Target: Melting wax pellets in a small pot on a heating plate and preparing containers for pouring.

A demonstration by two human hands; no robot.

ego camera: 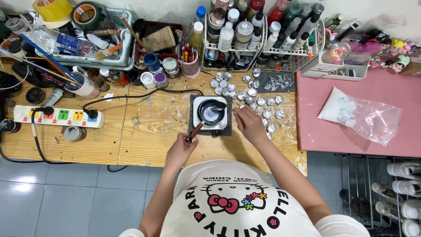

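Note:
My left hand [180, 149] grips the brown wooden handle of a small dark melting pot [211, 112]. The pot sits on a white square hot plate [199, 103] on a dark mat, and pale liquid shows inside it. My right hand [248, 124] rests just right of the hot plate, fingers curled toward the pot's rim; whether it pinches anything I cannot tell. Several small round silver tealight cups [262, 101] lie scattered beside and behind that hand.
A white power strip [57, 116] with a black cable lies at the left. Paint jars, brushes, tape rolls and a bottle rack [245, 39] crowd the back of the wooden table. On the pink table at the right lies a clear bag [362, 115] of white pieces.

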